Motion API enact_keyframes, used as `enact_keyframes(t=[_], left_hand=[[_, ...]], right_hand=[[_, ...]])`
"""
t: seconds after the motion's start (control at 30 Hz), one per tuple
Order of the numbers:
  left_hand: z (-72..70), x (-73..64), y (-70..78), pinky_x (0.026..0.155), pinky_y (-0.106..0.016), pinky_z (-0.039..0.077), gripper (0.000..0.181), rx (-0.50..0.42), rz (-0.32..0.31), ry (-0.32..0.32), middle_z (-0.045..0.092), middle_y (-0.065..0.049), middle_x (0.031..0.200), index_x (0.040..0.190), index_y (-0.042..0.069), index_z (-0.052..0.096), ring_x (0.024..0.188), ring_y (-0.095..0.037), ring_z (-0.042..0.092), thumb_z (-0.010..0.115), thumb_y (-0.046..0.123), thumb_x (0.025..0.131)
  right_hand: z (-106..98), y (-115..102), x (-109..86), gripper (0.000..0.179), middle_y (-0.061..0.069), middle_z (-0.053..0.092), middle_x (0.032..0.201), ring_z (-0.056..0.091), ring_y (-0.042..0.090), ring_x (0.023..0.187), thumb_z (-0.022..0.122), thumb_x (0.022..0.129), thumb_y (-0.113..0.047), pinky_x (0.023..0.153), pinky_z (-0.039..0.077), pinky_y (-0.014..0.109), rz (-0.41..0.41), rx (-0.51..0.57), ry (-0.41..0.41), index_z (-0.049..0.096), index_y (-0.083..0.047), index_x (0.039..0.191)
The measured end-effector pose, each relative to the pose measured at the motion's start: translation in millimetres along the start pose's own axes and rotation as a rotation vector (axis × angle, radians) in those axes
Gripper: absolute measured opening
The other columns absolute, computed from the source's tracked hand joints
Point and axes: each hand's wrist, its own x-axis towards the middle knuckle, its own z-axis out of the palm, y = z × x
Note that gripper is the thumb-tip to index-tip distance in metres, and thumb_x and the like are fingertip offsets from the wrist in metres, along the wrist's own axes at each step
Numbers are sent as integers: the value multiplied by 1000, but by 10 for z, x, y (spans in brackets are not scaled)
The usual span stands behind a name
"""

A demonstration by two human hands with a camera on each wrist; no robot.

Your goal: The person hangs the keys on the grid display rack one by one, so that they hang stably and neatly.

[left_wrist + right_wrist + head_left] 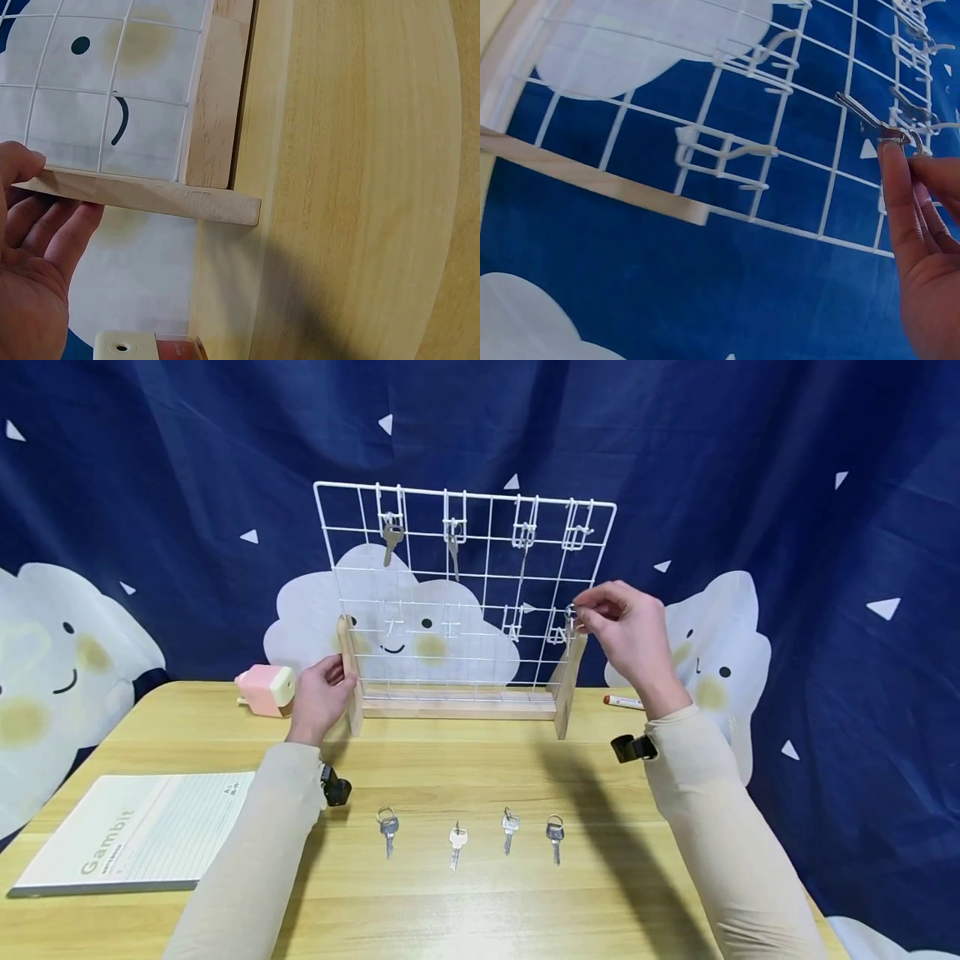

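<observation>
A white wire grid rack [487,578] with wooden supports stands on the table. My left hand [321,695] grips its left wooden side post [150,196], thumb on one face and fingers on the other. Beside the rack's right edge, my right hand [628,631] pinches a key [870,116] by its ring end between thumb and fingers, near the lower right hook [724,156]. From upper hooks hang three keys, among them a left key [392,539] and a middle key [453,553]. The upper right hook [577,537] bears no key.
Several keys lie in a row on the table [450,918], including a leftmost key [388,831] and a rightmost key [555,837]. A notebook [142,831] lies at left, a pink-and-cream pencil sharpener [268,690] behind it. A marker [624,702] lies right of the rack.
</observation>
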Motion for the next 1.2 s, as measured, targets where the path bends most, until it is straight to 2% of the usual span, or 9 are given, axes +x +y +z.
enact_keyframes(t=[0.13, 0.17, 0.33, 0.37, 0.4, 0.63, 1.0, 1.2], left_hand=[[-2, 1, 4, 105, -38, 44, 49, 2, 0, 1, 51, -25, 138, 143, -6, 44, 127, -33, 51, 55, 11, 98], [-1, 0, 4, 105, -38, 44, 49, 2, -2, 1, 51, -25, 138, 143, -6, 44, 127, -33, 51, 55, 11, 98], [0, -7, -8, 105, -38, 45, 49, 2, -1, 4, 52, -25, 138, 143, -5, 44, 127, -33, 51, 55, 11, 98], [1, -6, -11, 105, -38, 45, 49, 4, 0, 6, 52, -25, 137, 143, -5, 45, 126, -33, 51, 55, 11, 98], [2, -7, -11, 105, -38, 45, 49, 4, 3, 7, 52, -25, 137, 143, -6, 44, 126, -33, 51, 55, 11, 98], [7, 3, -14, 103, -39, 46, 47, 13, 6, 14, 54, -26, 135, 141, -7, 47, 125, -34, 53, 55, 12, 98], [11, -8, -5, 103, -39, 47, 46, -12, 3, 14, 55, -25, 134, 139, -7, 49, 124, -33, 53, 57, 12, 98], [3, -19, 5, 103, -39, 46, 45, -21, 11, 16, 55, -26, 133, 139, -8, 49, 124, -34, 53, 57, 11, 98]], right_hand=[[-23, -96, 147, 9, 9, 68, 88, 67, 10, 67, 65, 91, 3, 65, 57, 19, 3, 18, 37, 73, 3, 95], [-35, -125, 182, 9, 10, 69, 88, 67, 7, 67, 65, 92, 3, 74, 57, 18, 4, 19, 46, 73, 3, 96], [-88, -256, 330, 10, 11, 71, 86, 67, 5, 66, 64, 92, 2, 78, 57, 19, -4, 21, 96, 73, 3, 97], [-102, -279, 352, 10, 11, 71, 86, 67, 5, 66, 64, 92, 1, 78, 56, 18, -3, 20, 109, 73, 3, 98], [-112, -299, 373, 11, 10, 71, 86, 67, 5, 66, 64, 92, 1, 70, 58, 19, 1, 26, 120, 73, 3, 97], [-176, -428, 494, 12, 12, 71, 85, 69, 9, 67, 65, 91, -1, 68, 58, 20, 97, 109, 175, 73, 3, 99], [-197, -372, 593, 12, 7, 68, 81, 69, 14, 70, 66, 90, 1, 70, 59, 20, 208, 221, 201, 71, 5, 100], [-167, -315, 592, 10, 7, 67, 81, 69, 14, 72, 65, 90, 2, 68, 59, 22, 173, 242, 182, 70, 5, 98]])
